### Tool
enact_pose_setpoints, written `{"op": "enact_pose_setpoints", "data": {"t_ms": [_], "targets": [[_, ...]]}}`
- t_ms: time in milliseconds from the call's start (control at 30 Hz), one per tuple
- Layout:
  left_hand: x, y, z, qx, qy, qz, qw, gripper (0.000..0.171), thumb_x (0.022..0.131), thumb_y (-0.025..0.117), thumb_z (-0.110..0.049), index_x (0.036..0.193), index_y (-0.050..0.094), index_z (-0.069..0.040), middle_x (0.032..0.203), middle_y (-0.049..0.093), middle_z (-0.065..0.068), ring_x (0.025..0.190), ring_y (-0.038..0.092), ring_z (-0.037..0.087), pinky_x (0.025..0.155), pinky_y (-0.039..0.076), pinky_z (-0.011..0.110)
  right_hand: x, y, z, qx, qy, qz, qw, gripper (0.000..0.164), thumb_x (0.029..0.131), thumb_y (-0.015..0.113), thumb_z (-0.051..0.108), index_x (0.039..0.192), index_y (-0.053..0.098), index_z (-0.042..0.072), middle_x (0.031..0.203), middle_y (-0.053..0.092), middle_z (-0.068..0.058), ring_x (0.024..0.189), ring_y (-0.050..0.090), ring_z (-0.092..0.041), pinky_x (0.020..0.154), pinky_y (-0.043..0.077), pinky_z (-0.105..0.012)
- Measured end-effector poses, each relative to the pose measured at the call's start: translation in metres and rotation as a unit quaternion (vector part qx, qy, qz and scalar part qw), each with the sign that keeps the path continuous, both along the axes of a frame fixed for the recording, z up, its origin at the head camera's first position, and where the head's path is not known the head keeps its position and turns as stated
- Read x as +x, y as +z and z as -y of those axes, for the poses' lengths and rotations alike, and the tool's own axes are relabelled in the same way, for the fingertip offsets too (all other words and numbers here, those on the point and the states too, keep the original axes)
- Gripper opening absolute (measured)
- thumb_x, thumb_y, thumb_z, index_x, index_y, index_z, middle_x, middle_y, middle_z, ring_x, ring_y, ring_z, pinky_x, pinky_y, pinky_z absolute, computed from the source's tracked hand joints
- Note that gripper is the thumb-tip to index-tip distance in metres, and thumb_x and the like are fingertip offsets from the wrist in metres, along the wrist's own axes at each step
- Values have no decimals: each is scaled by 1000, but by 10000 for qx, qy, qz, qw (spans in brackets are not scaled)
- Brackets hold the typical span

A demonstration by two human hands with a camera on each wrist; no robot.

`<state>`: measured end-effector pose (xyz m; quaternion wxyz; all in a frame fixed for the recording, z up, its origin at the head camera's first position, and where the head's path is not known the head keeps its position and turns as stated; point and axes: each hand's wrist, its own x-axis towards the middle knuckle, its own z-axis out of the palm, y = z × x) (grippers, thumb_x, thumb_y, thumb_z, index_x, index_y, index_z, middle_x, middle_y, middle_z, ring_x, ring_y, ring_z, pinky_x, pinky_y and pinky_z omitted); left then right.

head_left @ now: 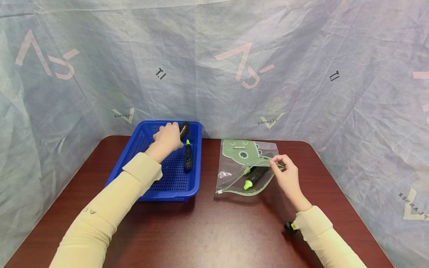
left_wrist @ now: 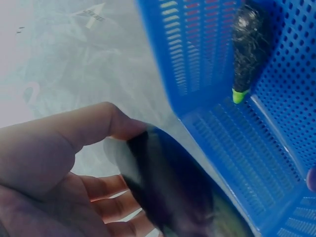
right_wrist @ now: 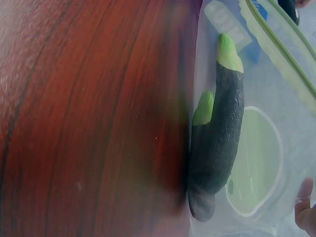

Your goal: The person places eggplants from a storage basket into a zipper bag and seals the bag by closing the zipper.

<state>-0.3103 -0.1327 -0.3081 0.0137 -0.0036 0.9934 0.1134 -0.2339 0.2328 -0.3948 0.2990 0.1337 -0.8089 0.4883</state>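
My left hand (head_left: 168, 137) grips a dark, glossy eggplant (head_left: 184, 130) at the far side of the blue basket (head_left: 167, 195). In the left wrist view the thumb and fingers lie around one end of this eggplant. A wrinkled black eggplant with a bright green tip (head_left: 188, 158) lies in the basket along its right side. Over on the right, my right hand (head_left: 288, 178) pinches the mouth edge of a clear zip bag (head_left: 234, 152) with a green cartoon print. Two dark green-tipped eggplants (right_wrist: 227, 118) lie side by side inside the bag, whose mouth gapes towards me.
The basket and bag stand apart on a reddish-brown wooden table (head_left: 214, 230). Grey printed cloth (head_left: 201, 74) hangs behind and at both sides. A small purple end (left_wrist: 312, 178) shows at the basket's edge in the left wrist view. A black device (head_left: 291, 227) sits at my right wrist.
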Motion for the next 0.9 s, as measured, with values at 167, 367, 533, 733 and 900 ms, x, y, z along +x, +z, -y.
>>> {"op": "enact_pose_setpoints", "data": {"t_ms": [167, 367, 533, 733, 900], "targets": [[8, 1, -6, 23, -196, -292, 9994, 71, 82, 71, -30, 137, 37, 0, 133, 44, 24, 117, 43, 47, 84, 41, 65, -1, 0, 0, -14, 9, 12, 10000, 9, 86, 64, 2, 88, 61, -6, 82, 59, -13, 76, 54, -1, 60, 42, -12], [19, 1, -12, 35, -395, -685, 9969, 67, 81, 73, -28, 133, 41, -1, 129, 47, 22, 114, 46, 43, 82, 43, 65, -3, -1, 1, -25, 43, 25, 10000, 8, 86, 63, 2, 88, 61, -6, 81, 60, -15, 75, 54, -3, 59, 40, -12], [29, 0, -16, 115, -537, -963, 9938, 61, 80, 73, -26, 128, 44, -2, 121, 50, 21, 109, 48, 41, 80, 44, 64, -3, -2, 2, -37, 28, 11, 10000, 8, 86, 63, 2, 87, 61, -6, 82, 60, -15, 75, 54, -2, 59, 40, -13], [45, 1, -21, 134, -638, -1235, 9902, 56, 79, 73, -25, 123, 46, -4, 115, 53, 18, 103, 49, 38, 77, 45, 61, -4, -2, 4, -26, 26, 27, 10000, 9, 87, 63, 3, 87, 61, -6, 83, 59, -14, 77, 54, -2, 59, 40, -13], [54, 1, -24, 175, -685, -1495, 9862, 54, 78, 73, -23, 122, 46, -6, 112, 54, 16, 102, 49, 37, 75, 45, 60, -4, -1, 6, -67, 67, 4, 10000, 9, 86, 63, 2, 87, 61, -7, 83, 59, -15, 77, 53, -2, 59, 41, -12]]}}
